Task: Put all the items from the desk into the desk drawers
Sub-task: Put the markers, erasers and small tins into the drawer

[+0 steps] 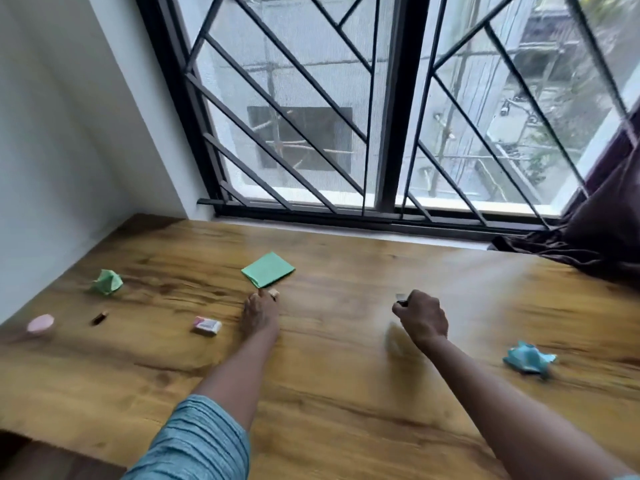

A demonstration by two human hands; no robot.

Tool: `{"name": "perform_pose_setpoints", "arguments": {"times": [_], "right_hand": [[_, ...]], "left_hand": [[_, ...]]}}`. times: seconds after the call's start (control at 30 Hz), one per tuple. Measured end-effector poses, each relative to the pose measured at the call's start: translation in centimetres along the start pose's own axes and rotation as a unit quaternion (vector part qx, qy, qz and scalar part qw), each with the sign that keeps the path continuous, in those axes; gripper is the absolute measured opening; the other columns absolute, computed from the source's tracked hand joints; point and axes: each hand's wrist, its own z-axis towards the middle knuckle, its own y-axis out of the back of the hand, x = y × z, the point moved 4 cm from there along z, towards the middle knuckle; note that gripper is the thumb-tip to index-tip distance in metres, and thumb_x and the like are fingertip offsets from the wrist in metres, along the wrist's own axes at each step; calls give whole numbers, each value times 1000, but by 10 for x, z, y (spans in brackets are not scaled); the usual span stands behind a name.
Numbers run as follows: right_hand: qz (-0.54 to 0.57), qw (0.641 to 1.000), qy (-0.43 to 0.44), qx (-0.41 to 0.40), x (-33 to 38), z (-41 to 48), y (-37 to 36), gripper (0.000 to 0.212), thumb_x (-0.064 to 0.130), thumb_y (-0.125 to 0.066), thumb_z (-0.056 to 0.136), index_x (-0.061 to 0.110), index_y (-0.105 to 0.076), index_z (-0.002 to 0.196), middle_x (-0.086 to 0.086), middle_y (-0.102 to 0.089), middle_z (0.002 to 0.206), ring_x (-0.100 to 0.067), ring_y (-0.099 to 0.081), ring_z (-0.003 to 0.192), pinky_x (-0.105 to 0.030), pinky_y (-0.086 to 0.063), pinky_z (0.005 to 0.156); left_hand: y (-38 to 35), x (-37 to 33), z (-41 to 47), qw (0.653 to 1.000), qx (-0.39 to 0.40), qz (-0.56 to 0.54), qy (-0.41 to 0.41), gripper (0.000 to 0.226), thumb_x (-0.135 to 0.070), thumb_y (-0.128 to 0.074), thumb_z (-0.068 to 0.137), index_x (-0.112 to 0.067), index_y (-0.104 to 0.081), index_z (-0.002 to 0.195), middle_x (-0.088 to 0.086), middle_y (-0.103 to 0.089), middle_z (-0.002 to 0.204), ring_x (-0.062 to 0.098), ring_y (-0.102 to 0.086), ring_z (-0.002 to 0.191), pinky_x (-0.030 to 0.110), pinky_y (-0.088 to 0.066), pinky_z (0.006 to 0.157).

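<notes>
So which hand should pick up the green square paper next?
Left. The left hand reaches flat, nearly at the green square paper; the right hand sits farther right, curled round a small dark object.

On the desk (329, 393), pad (268, 270) centre-back, eraser (207, 326) before-left of it, wad (529, 358), perhaps paper, far right.

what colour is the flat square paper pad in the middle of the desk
Plain light green. The paper pad shows clearly in the head view.
</notes>
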Motion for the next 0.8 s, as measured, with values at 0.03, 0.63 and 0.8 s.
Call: {"name": "perform_pose_setpoints", "arguments": {"times": [0.03, 0.63, 0.8], "right_hand": [[-7, 1000, -2, -2, -1, -7, -3, 25, 25, -56, 85, 5, -62, 97, -17, -64, 99, -35, -63, 88, -28, -39, 63], [17, 998, 51, 29, -34, -229, -36, 30, 26, -61, 84, 5, -66, 104, -20, -66, 107, -36, -63, 99, -30, -42, 70], [27, 996, 62, 59, -39, -296, -47, 31, 28, -62, 84, 6, -66, 106, -20, -66, 109, -36, -63, 101, -34, -49, 78]], "left_hand": [[1, 1, -2, 1000, -2, 4, -18, 35, -23, -40, 99, -8, -48, 130, 14, -48, 134, 28, -42, 128, 37, -38, 102], [1, 78, -219, 986, -48, -108, -121, 30, -17, -46, 98, -5, -49, 126, 16, -49, 128, 29, -47, 119, 30, -37, 96], [6, 128, -283, 987, -36, -126, -90, 29, -16, -48, 97, -5, -51, 124, 18, -51, 125, 31, -49, 115, 33, -40, 93]]}}
